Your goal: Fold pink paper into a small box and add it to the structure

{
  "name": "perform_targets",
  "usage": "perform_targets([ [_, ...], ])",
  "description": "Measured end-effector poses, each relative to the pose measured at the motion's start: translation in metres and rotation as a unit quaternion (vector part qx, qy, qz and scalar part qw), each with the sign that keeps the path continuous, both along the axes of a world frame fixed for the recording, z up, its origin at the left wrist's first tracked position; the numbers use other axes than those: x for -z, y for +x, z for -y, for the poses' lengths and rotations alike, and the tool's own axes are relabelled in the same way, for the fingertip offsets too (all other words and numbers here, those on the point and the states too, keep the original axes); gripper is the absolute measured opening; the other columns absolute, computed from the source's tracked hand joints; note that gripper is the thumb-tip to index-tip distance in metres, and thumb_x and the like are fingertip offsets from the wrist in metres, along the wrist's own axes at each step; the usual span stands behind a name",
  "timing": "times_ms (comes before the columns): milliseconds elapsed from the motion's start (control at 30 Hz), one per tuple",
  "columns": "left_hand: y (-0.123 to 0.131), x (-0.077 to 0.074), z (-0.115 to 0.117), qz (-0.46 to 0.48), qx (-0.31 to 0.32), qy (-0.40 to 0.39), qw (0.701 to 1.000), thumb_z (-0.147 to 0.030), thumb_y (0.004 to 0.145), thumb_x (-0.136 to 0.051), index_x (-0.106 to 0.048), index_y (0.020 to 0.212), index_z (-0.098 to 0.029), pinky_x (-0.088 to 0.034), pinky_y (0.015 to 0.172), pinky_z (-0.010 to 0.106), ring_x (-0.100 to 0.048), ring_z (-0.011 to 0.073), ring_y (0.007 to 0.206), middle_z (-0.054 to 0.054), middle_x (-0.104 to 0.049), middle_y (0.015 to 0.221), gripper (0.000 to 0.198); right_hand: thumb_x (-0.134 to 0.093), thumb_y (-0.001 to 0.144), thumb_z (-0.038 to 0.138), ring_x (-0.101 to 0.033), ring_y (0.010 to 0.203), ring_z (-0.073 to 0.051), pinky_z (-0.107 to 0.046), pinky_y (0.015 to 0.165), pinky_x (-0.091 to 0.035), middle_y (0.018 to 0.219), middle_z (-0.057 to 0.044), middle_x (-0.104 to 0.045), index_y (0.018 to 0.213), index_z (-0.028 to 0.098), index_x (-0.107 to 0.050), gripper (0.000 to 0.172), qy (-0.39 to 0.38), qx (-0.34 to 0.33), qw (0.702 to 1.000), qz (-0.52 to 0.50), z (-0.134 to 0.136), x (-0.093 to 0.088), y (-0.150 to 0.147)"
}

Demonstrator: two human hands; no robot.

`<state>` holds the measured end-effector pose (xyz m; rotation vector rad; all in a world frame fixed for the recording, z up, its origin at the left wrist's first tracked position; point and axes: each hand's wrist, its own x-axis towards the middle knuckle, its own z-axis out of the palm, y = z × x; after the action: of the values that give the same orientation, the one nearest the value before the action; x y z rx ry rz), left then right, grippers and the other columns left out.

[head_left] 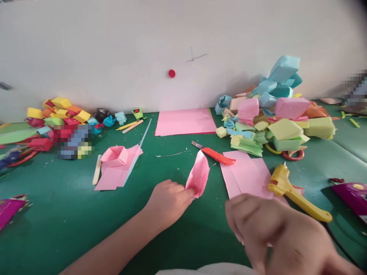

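My left hand (168, 202) is closed in a pinch on a folded pink paper piece (198, 173), holding it upright just above the green mat. My right hand (275, 233) is close to the camera and smeared by motion, over the near edge of some flat pink paper strips (246, 173); its fingers look curled, and whether they hold anything is unclear. A yellow glue gun (292, 191) lies just right of that hand. An orange-handled cutter knife (213, 154) lies behind the folded piece.
A pink sheet (185, 121) lies by the wall. A pink paper box on pink scraps (117, 164) sits left of centre beside a wooden stick (96, 170). Piles of folded coloured paper stand at back left (60, 114) and back right (275, 114).
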<state>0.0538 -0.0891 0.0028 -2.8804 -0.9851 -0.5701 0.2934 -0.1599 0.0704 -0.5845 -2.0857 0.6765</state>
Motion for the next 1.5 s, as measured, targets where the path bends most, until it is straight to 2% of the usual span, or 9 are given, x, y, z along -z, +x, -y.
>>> perform_targets([
  [67,-0.001,-0.001,0.001,-0.015,0.0,0.009,1.0,-0.025,0.102,-0.046,-0.071,0.087,-0.023,-0.027,0.055,0.032,-0.051,0.0155,0.049,-0.003,-0.058,0.054,0.029,-0.037,0.101,0.031,-0.052,0.051,-0.015,-0.033,0.06,-0.043,0.057,0.001,-0.056,0.099,0.029,-0.071,0.034,-0.032,-0.021,0.999,0.002,-0.015,-0.001,0.003],
  [133,-0.003,-0.002,0.001,-0.021,0.002,0.013,1.0,-0.024,0.103,-0.044,-0.07,0.083,-0.022,-0.026,0.054,0.031,-0.05,0.0148,0.048,-0.003,-0.057,0.053,0.033,-0.044,0.092,0.02,-0.047,0.051,-0.016,-0.034,0.056,-0.036,0.058,0.001,-0.056,0.108,0.025,-0.069,0.031,0.017,-0.022,0.998,0.057,-0.029,0.005,0.007],
  [267,-0.005,-0.003,-0.003,0.002,-0.006,0.016,1.0,-0.032,0.107,-0.041,-0.068,0.074,-0.021,-0.026,0.054,0.029,-0.053,0.0131,0.049,-0.003,-0.06,0.054,0.043,-0.048,0.085,0.015,-0.043,0.055,-0.016,-0.033,0.055,-0.03,0.064,0.0,-0.059,0.092,0.021,-0.069,0.022,0.047,0.076,0.984,0.154,-0.047,0.032,0.01],
  [400,-0.003,-0.001,-0.005,0.053,-0.033,-0.003,0.998,-0.036,0.107,-0.044,-0.072,0.082,-0.023,-0.031,0.056,0.029,-0.059,0.0127,0.052,-0.004,-0.068,0.061,0.039,-0.045,0.096,0.028,-0.038,0.053,-0.013,-0.029,0.054,-0.03,0.058,0.002,-0.049,0.065,0.021,-0.05,0.032,-0.056,0.173,0.963,0.197,-0.052,0.049,0.005],
  [633,0.002,0.007,-0.003,0.084,-0.009,-0.016,0.996,-0.028,0.103,-0.051,-0.072,0.093,-0.021,-0.04,0.061,0.029,-0.064,0.0158,0.06,-0.001,-0.072,0.072,0.024,-0.043,0.1,0.044,-0.039,0.054,-0.013,-0.029,0.053,-0.025,0.057,0.003,-0.047,0.064,0.022,-0.034,0.043,-0.135,0.259,0.922,0.255,-0.053,0.057,-0.016],
  [767,0.002,0.008,-0.004,0.083,-0.007,-0.039,0.996,-0.024,0.101,-0.05,-0.069,0.096,-0.02,-0.042,0.062,0.03,-0.065,0.0168,0.063,0.0,-0.071,0.074,0.02,-0.046,0.095,0.032,-0.035,0.054,-0.013,-0.029,0.053,-0.022,0.056,0.003,-0.044,0.064,0.022,-0.031,0.036,-0.117,0.27,0.916,0.271,-0.053,0.06,-0.023],
  [900,0.001,0.007,-0.005,0.066,-0.002,-0.038,0.997,-0.024,0.102,-0.047,-0.064,0.081,-0.02,-0.041,0.059,0.03,-0.06,0.0153,0.06,-0.001,-0.065,0.067,0.027,-0.047,0.092,0.023,-0.035,0.056,-0.013,-0.03,0.055,-0.021,0.057,0.003,-0.044,0.066,0.022,-0.031,0.031,-0.08,0.246,0.928,0.269,-0.052,0.064,-0.026],
  [1300,-0.002,0.006,-0.007,0.053,-0.005,0.005,0.999,-0.028,0.105,-0.045,-0.07,0.081,-0.022,-0.031,0.056,0.031,-0.052,0.0132,0.056,-0.002,-0.06,0.061,0.036,-0.047,0.094,0.024,-0.033,0.055,-0.012,-0.03,0.054,-0.021,0.058,0.004,-0.042,0.066,0.022,-0.031,0.032,-0.07,0.243,0.93,0.268,-0.051,0.063,-0.027],
  [1500,0.0,0.005,-0.005,0.062,-0.012,0.034,0.997,-0.03,0.103,-0.05,-0.072,0.086,-0.022,-0.03,0.057,0.032,-0.052,0.0144,0.055,-0.002,-0.059,0.06,0.028,-0.049,0.091,0.022,-0.035,0.055,-0.013,-0.03,0.053,-0.02,0.055,0.003,-0.044,0.064,0.022,-0.031,0.032,-0.094,0.27,0.916,0.282,-0.051,0.062,-0.028],
])
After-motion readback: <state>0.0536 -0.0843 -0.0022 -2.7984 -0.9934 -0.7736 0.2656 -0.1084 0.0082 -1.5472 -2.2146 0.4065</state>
